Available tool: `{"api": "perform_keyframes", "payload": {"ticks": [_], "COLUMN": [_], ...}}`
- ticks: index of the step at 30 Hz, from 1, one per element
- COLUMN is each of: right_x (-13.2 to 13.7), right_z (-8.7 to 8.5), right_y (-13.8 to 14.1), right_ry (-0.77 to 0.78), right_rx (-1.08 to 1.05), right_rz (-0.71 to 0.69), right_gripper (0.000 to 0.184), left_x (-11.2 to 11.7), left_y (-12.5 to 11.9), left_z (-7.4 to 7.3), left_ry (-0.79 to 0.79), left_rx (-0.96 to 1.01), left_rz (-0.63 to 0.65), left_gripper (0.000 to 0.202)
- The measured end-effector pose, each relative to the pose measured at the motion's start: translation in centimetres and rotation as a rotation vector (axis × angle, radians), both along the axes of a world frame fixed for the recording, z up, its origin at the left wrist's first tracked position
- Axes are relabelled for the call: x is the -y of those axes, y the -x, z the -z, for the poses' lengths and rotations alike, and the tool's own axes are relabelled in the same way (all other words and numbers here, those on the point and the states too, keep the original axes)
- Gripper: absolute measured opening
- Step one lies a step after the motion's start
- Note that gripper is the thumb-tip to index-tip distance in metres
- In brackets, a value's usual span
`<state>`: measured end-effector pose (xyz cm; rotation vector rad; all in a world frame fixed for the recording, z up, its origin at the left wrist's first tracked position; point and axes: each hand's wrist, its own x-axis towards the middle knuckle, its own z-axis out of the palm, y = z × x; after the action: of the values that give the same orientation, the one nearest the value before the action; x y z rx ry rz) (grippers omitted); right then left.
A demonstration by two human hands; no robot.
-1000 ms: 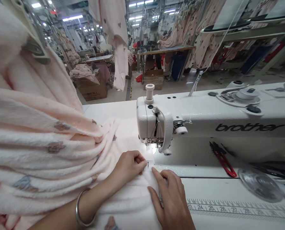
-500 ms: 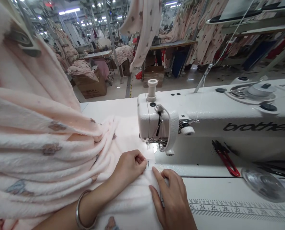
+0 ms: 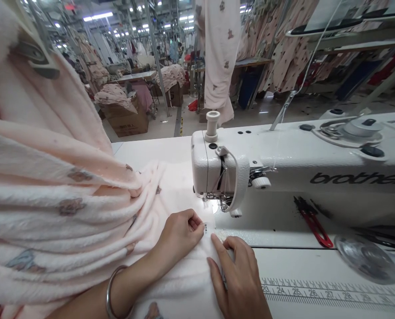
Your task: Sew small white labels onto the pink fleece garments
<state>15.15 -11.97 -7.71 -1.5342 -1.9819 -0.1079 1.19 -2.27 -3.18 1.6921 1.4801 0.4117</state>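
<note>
Pale pink plush fabric (image 3: 60, 248) with small printed animals lies in folds on the left and runs under the head of a white sewing machine (image 3: 283, 155). My left hand (image 3: 182, 230), a metal bangle at its wrist, pinches a small white label (image 3: 206, 229) with dark print on the fabric, just in front of the presser foot. Beside the label, my right hand (image 3: 239, 270) rests on the fabric edge with fingers apart, the index fingertip close to the label's lower right. The needle area is lit brightly.
Red-handled thread snips (image 3: 313, 223) lie under the machine arm, near a clear round disc (image 3: 366, 257). A printed ruler scale (image 3: 317, 290) runs along the table front. Fabric hangs from a grey clip (image 3: 34, 55) at upper left. A cardboard box (image 3: 127, 119) stands beyond.
The pink fabric hanging in the background has swung to the right. Both hands keep nearly the same place; the label's right part looks slightly flatter against the fabric.
</note>
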Motion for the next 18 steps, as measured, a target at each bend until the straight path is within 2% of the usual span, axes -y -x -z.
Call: {"api": "perform_keyframes", "payload": {"ticks": [5, 7, 9, 11, 14, 16, 18], "right_x": [0.0, 0.0, 0.1, 0.1, 0.2, 0.1, 0.0], "right_z": [0.1, 0.1, 0.1, 0.0, -0.1, -0.1, -0.1], "right_y": [0.0, 0.1, 0.2, 0.3, 0.3, 0.3, 0.3], "right_ry": [-0.016, -0.019, -0.017, -0.011, -0.015, -0.023, -0.032], "right_rx": [0.01, 0.006, 0.008, 0.005, -0.003, 0.0, 0.001], "right_rz": [-0.002, 0.011, 0.023, 0.028, 0.018, 0.01, 0.004], "right_gripper": [0.039, 0.038, 0.037, 0.037, 0.038, 0.037, 0.037], "left_x": [0.0, 0.1, 0.5, 1.1, 2.0, 2.4, 2.6], "left_y": [-0.2, 0.1, 0.9, 1.9, 3.4, 3.9, 4.0], "left_z": [0.0, -0.5, -1.4, -2.4, -3.2, -3.0, -2.3], "left_ry": [-0.039, -0.069, -0.166, -0.32, -0.526, -0.635, -0.7], "left_rx": [-0.025, -0.043, -0.098, -0.164, -0.209, -0.241, -0.281], "left_rz": [0.025, 0.056, 0.119, 0.238, 0.533, 0.73, 0.85], "left_gripper": [0.011, 0.009, 0.015, 0.026, 0.03, 0.033, 0.04]}}
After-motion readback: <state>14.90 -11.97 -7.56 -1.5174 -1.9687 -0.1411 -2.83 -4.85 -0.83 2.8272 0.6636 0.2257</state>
